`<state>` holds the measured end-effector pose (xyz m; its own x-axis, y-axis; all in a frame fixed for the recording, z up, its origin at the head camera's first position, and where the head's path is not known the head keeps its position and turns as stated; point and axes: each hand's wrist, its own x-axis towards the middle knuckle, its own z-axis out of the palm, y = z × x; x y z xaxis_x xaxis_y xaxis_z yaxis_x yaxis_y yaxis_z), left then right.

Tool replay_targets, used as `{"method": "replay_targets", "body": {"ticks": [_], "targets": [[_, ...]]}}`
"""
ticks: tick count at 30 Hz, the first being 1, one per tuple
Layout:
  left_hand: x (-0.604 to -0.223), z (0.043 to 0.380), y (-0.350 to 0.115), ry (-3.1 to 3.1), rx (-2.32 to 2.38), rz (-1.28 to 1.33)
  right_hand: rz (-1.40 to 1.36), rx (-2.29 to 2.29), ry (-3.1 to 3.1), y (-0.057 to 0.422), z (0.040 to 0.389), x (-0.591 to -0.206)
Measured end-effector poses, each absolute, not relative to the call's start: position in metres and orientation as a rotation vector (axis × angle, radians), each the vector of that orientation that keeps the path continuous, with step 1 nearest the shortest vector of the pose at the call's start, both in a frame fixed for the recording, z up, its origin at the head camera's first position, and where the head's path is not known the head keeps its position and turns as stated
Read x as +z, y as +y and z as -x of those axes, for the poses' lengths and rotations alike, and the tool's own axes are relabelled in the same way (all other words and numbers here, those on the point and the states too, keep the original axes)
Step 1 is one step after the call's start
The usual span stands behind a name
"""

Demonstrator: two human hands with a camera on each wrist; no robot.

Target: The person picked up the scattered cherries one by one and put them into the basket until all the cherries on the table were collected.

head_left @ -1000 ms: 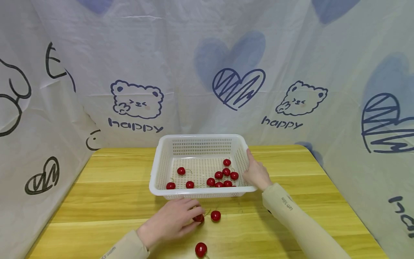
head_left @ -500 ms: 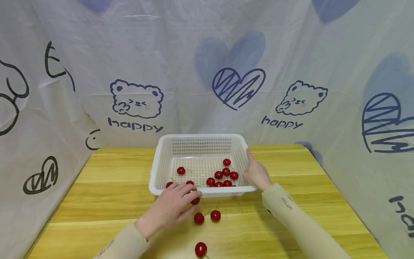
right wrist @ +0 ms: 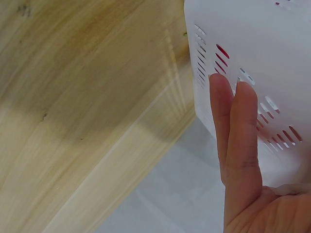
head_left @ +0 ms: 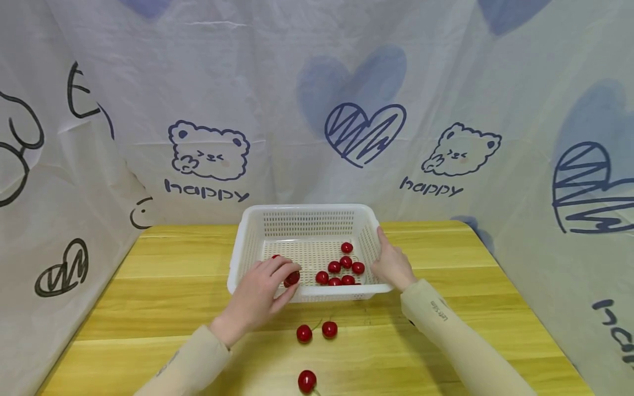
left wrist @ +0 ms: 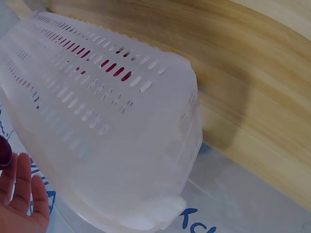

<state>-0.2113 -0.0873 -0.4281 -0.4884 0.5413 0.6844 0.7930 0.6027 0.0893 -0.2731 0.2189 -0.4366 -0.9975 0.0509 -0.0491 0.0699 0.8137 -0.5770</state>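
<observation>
My left hand (head_left: 260,291) pinches a dark red cherry (head_left: 294,277) over the front left of a white slotted plastic basket (head_left: 309,209). In the left wrist view that cherry (left wrist: 4,153) shows at the left edge by the fingertips, beyond the basket's outer wall (left wrist: 131,160). My right hand (head_left: 393,267) holds the basket's right end at the rim. Seen from the right wrist, two fingers (right wrist: 243,131) lie long against the slotted outer wall. Several cherries (head_left: 345,262) lie inside, mostly toward the right; the left hand hides others.
Two cherries (head_left: 304,333) with stems lie on the wooden table (head_left: 148,308) in front of the basket, and another cherry (head_left: 307,380) is closer to the front edge. A printed white cloth (head_left: 292,137) hangs behind and along both sides.
My left hand has lifted a cherry from the table and carried it forward over the basket's front rim. The right hand and basket have stayed in place.
</observation>
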Motion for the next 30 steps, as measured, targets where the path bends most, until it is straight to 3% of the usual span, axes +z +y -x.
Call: {"method": "replay_targets", "body": {"ticks": [30], "targets": [[-0.438,0.252,-0.094,-2.426,-0.704,0.641,-0.079,-0.927,2.969,0.220,0.274,-0.436]]}}
